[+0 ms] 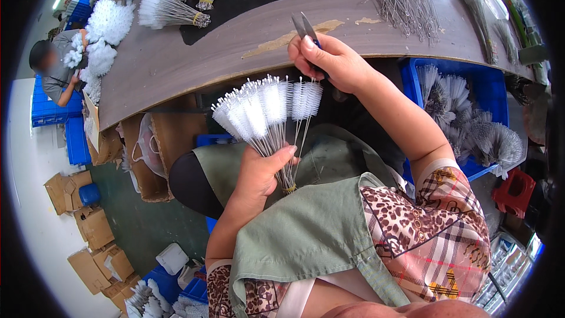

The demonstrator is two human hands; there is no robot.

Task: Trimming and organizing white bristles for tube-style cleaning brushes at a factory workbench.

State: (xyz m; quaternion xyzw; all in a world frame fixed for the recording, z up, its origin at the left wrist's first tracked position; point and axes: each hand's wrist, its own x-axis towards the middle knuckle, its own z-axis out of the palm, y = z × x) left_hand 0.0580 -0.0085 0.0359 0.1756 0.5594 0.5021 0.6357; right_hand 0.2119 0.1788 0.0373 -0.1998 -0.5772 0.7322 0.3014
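My left hand point(259, 174) is closed around the wire stems of a fanned bundle of white bristle brushes point(253, 112), held upright over my lap. A yellow band circles the stems below my fist. A few brushes point(304, 103) stand slightly apart on the bundle's right side. Just above them, by the table's edge, my right hand point(332, 62) grips a pair of scissors point(303, 25). Their blades point up and away from me, slightly parted, and my fingers hide most of the handles.
Banded brush bundles point(173, 12) lie on a black mat point(247, 9) on the worn table point(159, 76). Loose brushes point(406, 6) spread farther right. Below the table's right side sits a blue crate point(512, 97) of brushes. At far left a person point(59, 62) handles white brushes. Cardboard boxes point(94, 227) line the wall.
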